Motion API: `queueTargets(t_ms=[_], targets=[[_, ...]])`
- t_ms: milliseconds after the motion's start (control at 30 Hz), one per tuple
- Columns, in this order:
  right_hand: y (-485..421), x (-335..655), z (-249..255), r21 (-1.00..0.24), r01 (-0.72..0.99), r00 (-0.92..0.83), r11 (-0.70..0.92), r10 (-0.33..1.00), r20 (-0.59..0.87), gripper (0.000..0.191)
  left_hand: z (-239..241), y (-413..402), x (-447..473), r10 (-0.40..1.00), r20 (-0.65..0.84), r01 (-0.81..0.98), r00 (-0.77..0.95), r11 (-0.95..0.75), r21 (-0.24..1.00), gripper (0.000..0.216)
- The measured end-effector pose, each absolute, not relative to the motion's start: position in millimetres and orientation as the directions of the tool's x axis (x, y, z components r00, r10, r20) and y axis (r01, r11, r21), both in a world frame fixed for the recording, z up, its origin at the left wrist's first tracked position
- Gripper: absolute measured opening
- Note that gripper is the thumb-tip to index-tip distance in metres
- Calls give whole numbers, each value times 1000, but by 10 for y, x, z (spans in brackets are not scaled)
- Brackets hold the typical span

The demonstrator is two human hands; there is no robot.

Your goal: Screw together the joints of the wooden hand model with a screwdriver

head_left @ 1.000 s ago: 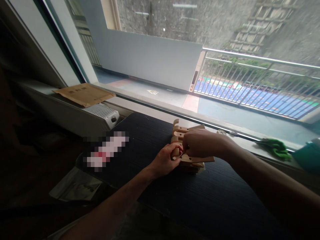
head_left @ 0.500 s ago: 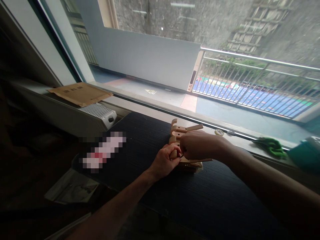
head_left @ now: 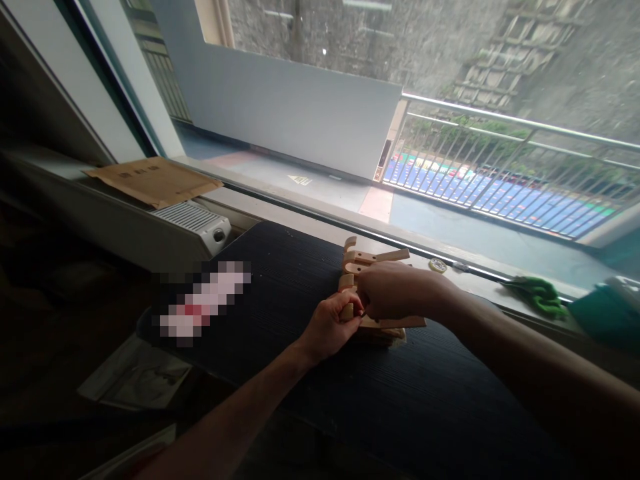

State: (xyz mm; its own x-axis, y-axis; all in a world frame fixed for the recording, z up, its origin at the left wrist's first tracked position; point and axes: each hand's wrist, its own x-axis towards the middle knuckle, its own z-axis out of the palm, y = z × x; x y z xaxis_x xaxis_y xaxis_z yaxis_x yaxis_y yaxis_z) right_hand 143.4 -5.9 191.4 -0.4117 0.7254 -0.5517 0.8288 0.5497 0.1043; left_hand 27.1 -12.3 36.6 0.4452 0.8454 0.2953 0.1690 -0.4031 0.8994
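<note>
Several pale curved wooden pieces (head_left: 360, 259), hook-shaped with dark screw holes, sit in a row at the far edge of a black wood-grained table (head_left: 280, 287). My left hand (head_left: 331, 325) is closed around the rounded end of the nearest wooden piece (head_left: 346, 311), thumb and forefinger pinching it. Just right of it, my right hand (head_left: 383, 290) is a fist pressed close over the same piece. A thin dark tip shows between the two hands; what the right fist holds is hidden. Under the pieces lies a wooden stack (head_left: 385, 337).
A blurred pinkish item (head_left: 205, 300) lies on the table's left part. A brown envelope (head_left: 155, 181) rests on a white radiator (head_left: 200, 230). Along the window sill are a tape roll (head_left: 438, 265), a green cloth (head_left: 540, 297) and a teal container (head_left: 605, 313).
The view has shifted slightly. Both hands stay at the same wooden piece, the right fist turned a little; nothing has been taken up or let go.
</note>
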Motion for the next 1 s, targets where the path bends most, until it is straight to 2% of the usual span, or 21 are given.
queueTargets(t_ms=[433,600,800,1000], targets=[[-48,1425,1897,100,848,-407,521,760,-506,18,315,-117,282,842,337,173,422,-440,881,17],[-47,1404,1905,105,858,-377,502,756,-536,15,297,-117,273,837,353,188,419,-460,868,14],[-42,1459,1964,111,874,-333,474,748,-574,22,292,-102,273,827,371,187,422,-480,857,14],[-200,1497,2062,91,825,-467,558,763,-447,16,288,-70,269,827,363,196,428,-477,857,12]])
